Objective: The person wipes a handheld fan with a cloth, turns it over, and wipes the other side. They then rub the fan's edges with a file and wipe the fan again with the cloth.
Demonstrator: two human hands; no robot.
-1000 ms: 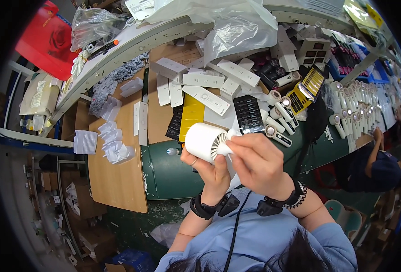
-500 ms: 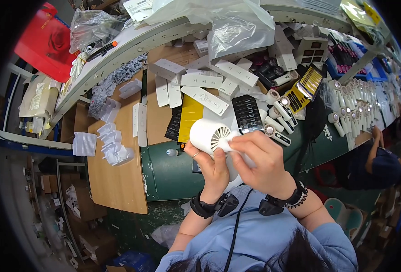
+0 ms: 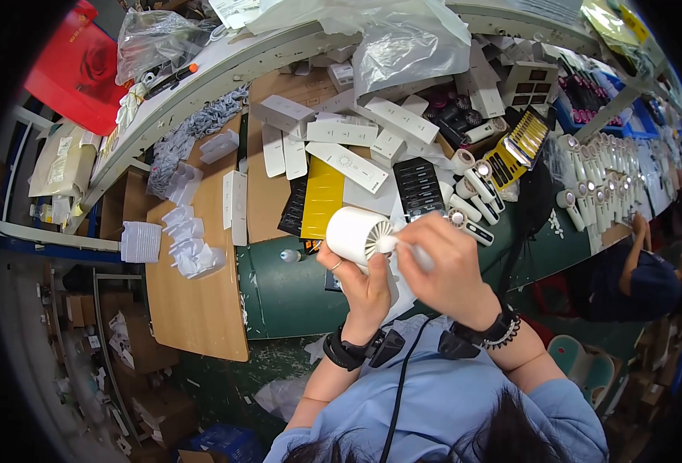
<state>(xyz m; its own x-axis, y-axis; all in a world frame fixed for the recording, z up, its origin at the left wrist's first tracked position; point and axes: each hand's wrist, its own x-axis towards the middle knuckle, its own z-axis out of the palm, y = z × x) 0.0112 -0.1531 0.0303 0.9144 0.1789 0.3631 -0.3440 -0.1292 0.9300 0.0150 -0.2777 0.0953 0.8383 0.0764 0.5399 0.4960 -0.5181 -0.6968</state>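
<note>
A white handheld fan (image 3: 349,233) with a rounded body and a ribbed round grille is held over the front of the table, its grille turned toward my right hand. My left hand (image 3: 366,297) wraps round it from below, thumb near the grille's edge. My right hand (image 3: 447,272) is pinched at the middle of the grille. A whitish, soft-looking piece (image 3: 423,259) shows under its fingers; its kind I cannot make out. Just beyond the fan lie a yellow slotted tray (image 3: 322,199) and a black slotted tray (image 3: 420,187).
Several white boxes (image 3: 349,163) are heaped at the back. More white handheld devices (image 3: 476,193) lie to the right. A small bottle (image 3: 291,255) stands on the green tabletop (image 3: 275,305). White plastic trays (image 3: 190,243) rest on a wooden board (image 3: 194,309). Another person (image 3: 642,278) sits far right.
My right hand has shifted slightly up and its fingers have drawn back a little, showing more of the grille's middle. My left hand keeps its hold on the fan.
</note>
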